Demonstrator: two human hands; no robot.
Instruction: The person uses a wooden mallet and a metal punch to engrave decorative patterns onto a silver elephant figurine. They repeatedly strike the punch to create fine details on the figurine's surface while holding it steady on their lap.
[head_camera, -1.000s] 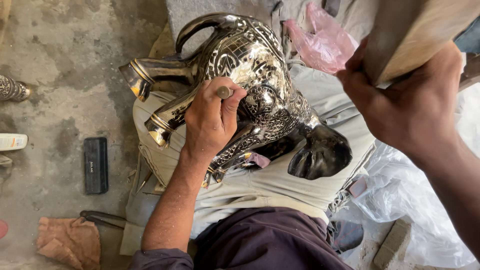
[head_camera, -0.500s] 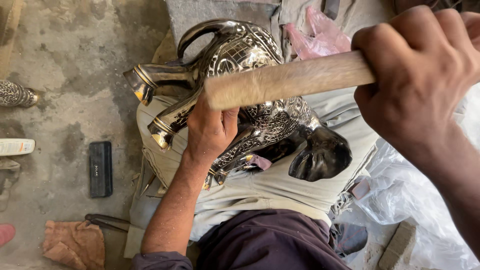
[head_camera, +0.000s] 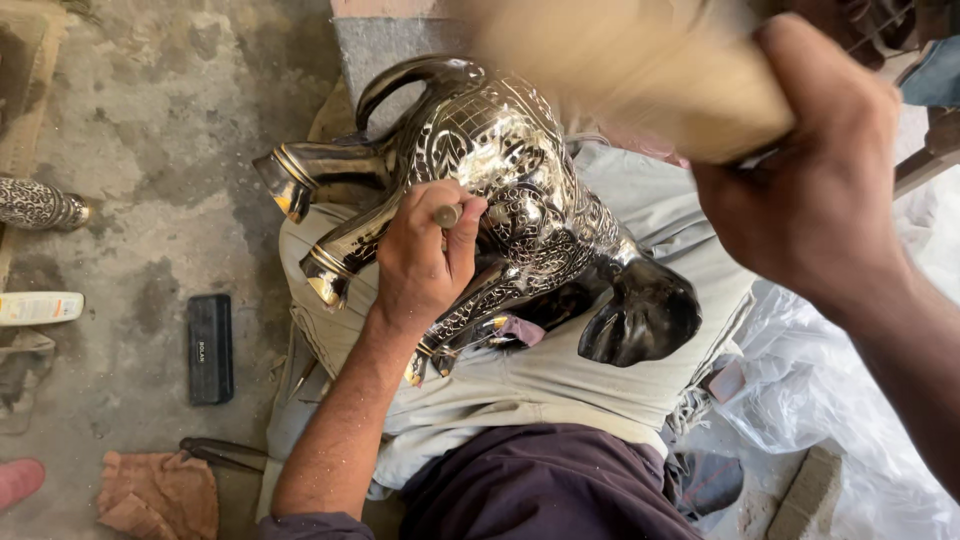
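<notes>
A dark metal animal figure (head_camera: 520, 200) with fine engraved patterns lies on its side across my lap, legs pointing left. My left hand (head_camera: 425, 255) rests on its flank and pinches a small metal chisel (head_camera: 447, 214) with the tip set against the engraved surface. My right hand (head_camera: 815, 200) is raised at the upper right, gripping a thick wooden mallet (head_camera: 640, 75) that is blurred with motion above the figure.
A black rectangular block (head_camera: 210, 348) lies on the concrete floor at left. Near it are a white tube (head_camera: 40, 307), a patterned metal piece (head_camera: 40, 205), an orange rag (head_camera: 160, 495) and crumpled clear plastic (head_camera: 850, 400) at right.
The mallet swung down across the figure onto the chisel half a second ago and has now lifted back up to the upper right. My left hand stays on the chisel.
</notes>
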